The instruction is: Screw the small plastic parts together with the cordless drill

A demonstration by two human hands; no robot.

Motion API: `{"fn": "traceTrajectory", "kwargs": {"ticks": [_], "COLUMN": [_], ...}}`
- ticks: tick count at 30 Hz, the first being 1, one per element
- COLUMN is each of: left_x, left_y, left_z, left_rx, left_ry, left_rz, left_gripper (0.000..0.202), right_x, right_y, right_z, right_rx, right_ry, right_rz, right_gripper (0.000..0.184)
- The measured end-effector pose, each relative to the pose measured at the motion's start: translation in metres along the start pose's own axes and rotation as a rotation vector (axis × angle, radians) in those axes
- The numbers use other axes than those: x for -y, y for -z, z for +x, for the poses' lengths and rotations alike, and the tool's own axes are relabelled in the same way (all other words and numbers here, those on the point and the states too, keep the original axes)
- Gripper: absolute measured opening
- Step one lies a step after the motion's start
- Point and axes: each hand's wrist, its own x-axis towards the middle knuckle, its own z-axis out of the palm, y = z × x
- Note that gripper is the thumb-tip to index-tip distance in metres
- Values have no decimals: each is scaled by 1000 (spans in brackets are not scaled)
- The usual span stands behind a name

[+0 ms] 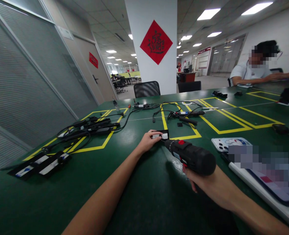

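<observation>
My right hand [203, 182] is wrapped round the grip of a black cordless screwdriver [190, 156] with a red switch, its nose pointing left and away. The tip meets a small black and white part [162, 134] lying on the green table [134, 182]. My left hand [148, 141] rests on the table with its fingers closed on the left end of that part, holding it down.
A tangle of black cables and adapters [90, 128] lies at the left inside yellow tape boxes. Flat black parts [40, 164] sit near the left edge. Tools and wires [185, 114] lie beyond. A phone [229, 143] and tablet [269, 186] are at my right. A seated person [252, 70] is at the far right.
</observation>
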Motion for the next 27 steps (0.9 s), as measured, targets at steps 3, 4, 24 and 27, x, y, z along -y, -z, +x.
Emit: {"fn": "traceTrajectory", "kwargs": {"ticks": [3,4,24,27], "left_x": [-1,-1,-5,-6], "left_y": [1,1,0,1], "left_z": [0,0,-3,-5], "left_rx": [9,12,-9,2], "left_ry": [5,4,2,1], "left_rz": [0,0,-66,-88], "left_gripper": [33,33,39,42], "right_x": [0,0,6,5], "right_y": [0,0,0,2], "right_z": [-1,-1,-3,-3], "right_rx": [-3,-5,42,32], "right_ry": [10,14,-14,4], "right_rz": [7,8,55,46], "right_gripper": [20,18,17,14]}}
